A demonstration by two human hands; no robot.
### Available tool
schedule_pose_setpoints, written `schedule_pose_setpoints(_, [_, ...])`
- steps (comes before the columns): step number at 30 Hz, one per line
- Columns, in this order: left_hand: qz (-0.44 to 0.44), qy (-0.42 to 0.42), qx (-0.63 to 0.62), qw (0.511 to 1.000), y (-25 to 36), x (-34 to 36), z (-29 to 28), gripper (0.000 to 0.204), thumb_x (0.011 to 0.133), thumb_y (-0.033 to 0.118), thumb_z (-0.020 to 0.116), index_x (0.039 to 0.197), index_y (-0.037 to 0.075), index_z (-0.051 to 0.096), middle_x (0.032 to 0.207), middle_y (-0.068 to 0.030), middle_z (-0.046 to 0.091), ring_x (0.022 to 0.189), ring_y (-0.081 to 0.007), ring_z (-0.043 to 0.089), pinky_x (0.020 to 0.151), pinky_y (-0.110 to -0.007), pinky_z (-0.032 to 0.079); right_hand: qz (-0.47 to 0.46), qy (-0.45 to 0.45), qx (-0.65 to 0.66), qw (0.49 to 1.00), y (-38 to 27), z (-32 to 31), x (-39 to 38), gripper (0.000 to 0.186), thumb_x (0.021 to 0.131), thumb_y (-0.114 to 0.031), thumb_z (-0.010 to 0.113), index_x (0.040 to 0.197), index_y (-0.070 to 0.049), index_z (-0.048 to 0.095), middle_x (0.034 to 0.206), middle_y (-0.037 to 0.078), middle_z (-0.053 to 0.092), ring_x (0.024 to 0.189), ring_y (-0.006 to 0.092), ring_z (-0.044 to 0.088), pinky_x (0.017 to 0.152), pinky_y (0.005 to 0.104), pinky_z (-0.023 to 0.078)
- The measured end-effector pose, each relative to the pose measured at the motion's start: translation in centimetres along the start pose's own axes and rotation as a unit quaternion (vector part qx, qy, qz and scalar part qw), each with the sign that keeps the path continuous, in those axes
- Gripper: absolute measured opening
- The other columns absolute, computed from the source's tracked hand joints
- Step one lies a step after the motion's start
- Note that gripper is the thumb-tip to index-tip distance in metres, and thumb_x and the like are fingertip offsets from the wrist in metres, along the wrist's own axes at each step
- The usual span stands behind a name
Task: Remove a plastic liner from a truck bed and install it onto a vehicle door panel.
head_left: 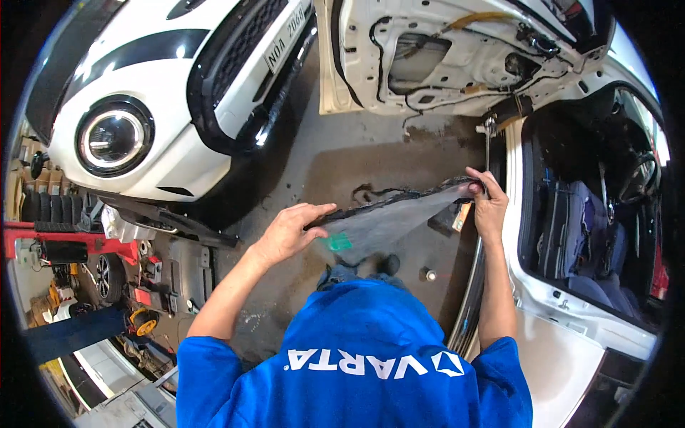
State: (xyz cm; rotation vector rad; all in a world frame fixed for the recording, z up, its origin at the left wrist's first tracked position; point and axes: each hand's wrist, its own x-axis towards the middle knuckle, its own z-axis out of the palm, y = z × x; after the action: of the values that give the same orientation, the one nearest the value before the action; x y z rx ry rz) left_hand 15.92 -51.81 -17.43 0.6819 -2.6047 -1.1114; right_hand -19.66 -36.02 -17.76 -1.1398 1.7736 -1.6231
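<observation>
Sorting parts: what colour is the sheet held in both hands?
Translucent grey sheet with a black edge; head view.

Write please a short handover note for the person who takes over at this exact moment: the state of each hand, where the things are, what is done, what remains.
Left hand: grip on the near-left edge of the thin grey translucent plastic sheet with black sealant along its border.
Right hand: pinches the sheet's far-right corner, next to the open car's door sill.
Sheet: held spread out in the air between both hands, above the concrete floor.
White open car door with its inner panel bare and wires exposed: ahead, no sheet on it.
Done: the sheet is off the door.
Left: the sheet is not yet set down or fitted anywhere.
</observation>
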Motion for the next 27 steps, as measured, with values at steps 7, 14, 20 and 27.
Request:
schedule_pose_setpoints(7, [0.001,0.135,0.216,0.967,2.6,3.6,-9.4,0.019,0.074,0.001,0.069,0.093,0.0,0.064,0.092,-0.0149,0.066,0.09,-0.0322,0.064,0.082,-0.038,0.05,-0.041,0.03,0.0,0.999,-4.5,0.3,7.7,0.022,0.088,-0.007,0.065,0.109,0.002,0.063,0.088,0.004,0.067,0.074,0.0089,0.063,0.067,0.0224,0.05])
schedule_pose_setpoints(14, [0.12,0.259,0.18,0.941,8.5,7.7,-19.4,0.042,0.076,-0.008,0.064,0.115,0.008,0.063,0.09,-0.0141,0.064,0.083,-0.0306,0.064,0.076,-0.036,0.051,-0.295,0.015,-0.076,0.952,-19.3,-2.6,16.1,0.04,0.088,-0.003,0.059,0.128,0.001,0.056,0.088,0.008,0.07,0.082,0.0109,0.064,0.076,0.0228,0.049])
schedule_pose_setpoints(20, [0.067,0.301,0.243,0.92,15.3,10.6,-26.4,0.056,0.077,-0.004,0.068,0.129,0.013,0.057,0.081,-0.0123,0.065,0.074,-0.0215,0.064,0.076,-0.036,0.05,-0.426,0.039,-0.099,0.898,-27.6,-7.3,20.9,0.022,0.092,-0.001,0.059,0.113,0.002,0.064,0.092,0.007,0.071,0.087,0.0117,0.067,0.081,0.0231,0.052])
schedule_pose_setpoints(27, [0.184,0.351,0.243,0.885,22.6,10.8,-33.3,0.028,0.086,-0.002,0.06,0.114,0.001,0.064,0.095,-0.0065,0.07,0.089,-0.0089,0.063,0.082,-0.025,0.048,-0.447,0.176,-0.076,0.874,-36.7,-9.5,18.2,0.02,0.084,-0.001,0.058,0.101,0.0,0.069,0.08,0.005,0.067,0.065,0.012,0.059,0.058,0.0256,0.047])
